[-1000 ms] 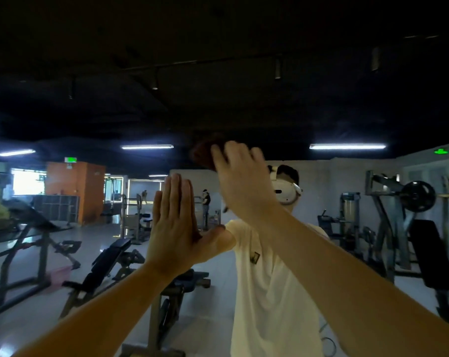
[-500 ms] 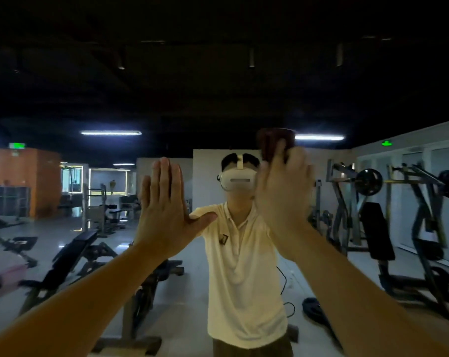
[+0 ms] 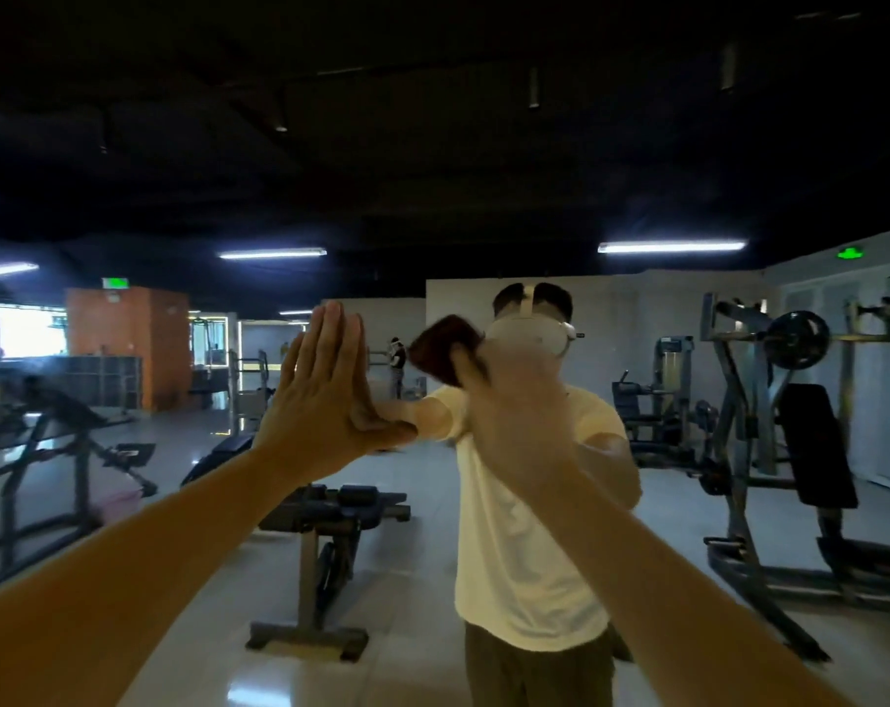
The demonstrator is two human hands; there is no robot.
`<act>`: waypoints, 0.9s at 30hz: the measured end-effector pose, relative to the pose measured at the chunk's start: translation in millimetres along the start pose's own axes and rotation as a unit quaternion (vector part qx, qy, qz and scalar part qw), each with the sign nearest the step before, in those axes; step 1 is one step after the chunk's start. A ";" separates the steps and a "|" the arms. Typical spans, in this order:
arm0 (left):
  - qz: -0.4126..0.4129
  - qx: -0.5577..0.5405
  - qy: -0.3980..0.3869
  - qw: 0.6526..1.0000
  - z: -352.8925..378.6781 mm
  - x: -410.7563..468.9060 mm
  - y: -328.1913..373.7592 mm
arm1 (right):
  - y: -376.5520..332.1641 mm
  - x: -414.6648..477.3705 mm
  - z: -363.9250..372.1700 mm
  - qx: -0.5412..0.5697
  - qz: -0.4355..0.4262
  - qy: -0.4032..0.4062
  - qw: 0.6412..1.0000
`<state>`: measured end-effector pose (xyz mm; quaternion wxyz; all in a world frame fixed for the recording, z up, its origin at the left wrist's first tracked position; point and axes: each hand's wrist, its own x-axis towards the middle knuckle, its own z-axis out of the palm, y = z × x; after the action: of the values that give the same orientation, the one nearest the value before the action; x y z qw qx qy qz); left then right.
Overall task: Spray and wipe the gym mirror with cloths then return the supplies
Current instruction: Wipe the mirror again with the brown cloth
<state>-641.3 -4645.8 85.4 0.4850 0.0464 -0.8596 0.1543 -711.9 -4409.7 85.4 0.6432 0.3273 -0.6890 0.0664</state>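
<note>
The gym mirror (image 3: 484, 170) fills the whole view and reflects the room and me in a pale shirt. My left hand (image 3: 325, 395) is flat against the glass, fingers together and pointing up, meeting its own reflection. My right hand (image 3: 514, 410) presses a dark brown cloth (image 3: 440, 347) onto the mirror at head height; the hand is blurred by motion. The cloth sticks out above and to the left of my fingers. No spray bottle shows.
Everything else is reflection: a black weight bench (image 3: 325, 507) in the middle, a plate-loaded machine (image 3: 790, 451) at the right, treadmill frames (image 3: 50, 451) at the left, an orange wall (image 3: 126, 339) far back, and a second person (image 3: 397, 364) in the distance.
My right hand has swept the cloth across the glass, first to the right, then back left and lower. My left hand stayed flat on the mirror. The view swung with my head.
</note>
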 end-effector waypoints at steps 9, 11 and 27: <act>-0.056 -0.005 -0.040 0.998 -19.9 -4.8 17.0 | 95.2 -34.6 -25.1 0.017 0.247 0.070 0.966; -0.074 -0.026 -0.007 0.997 -19.9 -18.6 27.4 | 65.2 -19.5 -14.6 0.042 0.236 0.055 0.969; -0.085 -0.066 -0.030 0.994 14.9 -86.2 38.9 | 52.1 -45.5 -20.3 0.084 0.090 -0.008 0.992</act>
<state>-617.1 -4619.6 -3.4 0.4721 0.0920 -0.8751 0.0539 -724.6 -4342.1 63.6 0.5991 0.3172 -0.7131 0.1788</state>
